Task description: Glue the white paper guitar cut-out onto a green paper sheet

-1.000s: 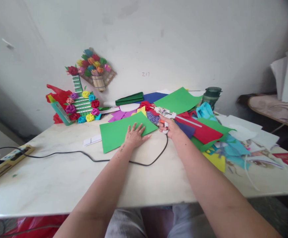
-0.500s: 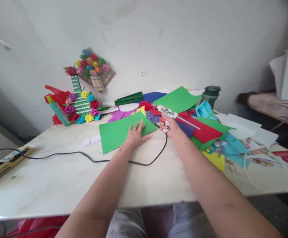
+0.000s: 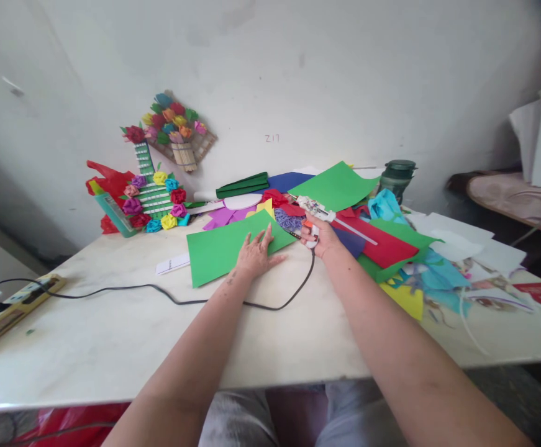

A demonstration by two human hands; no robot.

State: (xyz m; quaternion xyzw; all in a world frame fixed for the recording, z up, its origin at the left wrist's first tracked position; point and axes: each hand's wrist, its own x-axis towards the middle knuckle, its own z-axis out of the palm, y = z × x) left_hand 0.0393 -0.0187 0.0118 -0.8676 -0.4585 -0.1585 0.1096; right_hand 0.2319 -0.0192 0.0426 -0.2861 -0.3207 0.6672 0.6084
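My left hand point(image 3: 254, 253) lies on a sheet of green paper point(image 3: 215, 248), its fingers spread. A white strip with small print point(image 3: 172, 264) sticks out from under the sheet's left side. In my right hand point(image 3: 320, 237) is a white glue gun point(image 3: 312, 206), its fingers wrapped round the handle. The nozzle points away to the upper left, over the pile of paper. From the back of the gun a long clear glue stick point(image 3: 356, 230) juts to the right. A black cord point(image 3: 270, 308) runs from the handle across the table to the left.
At the back left stand a guitar-shaped craft with paper roses point(image 3: 151, 192) and a glue bottle point(image 3: 115, 211). A yellow power strip point(image 3: 18, 310) lies at the left edge. Coloured paper, red point(image 3: 391, 251) and blue point(image 3: 293, 181), and a dark green jar point(image 3: 397, 177) are behind and right.
Both hands keep almost the same place. The left hand's fingers have shifted very slightly on the green paper, and the camera view has moved a little.
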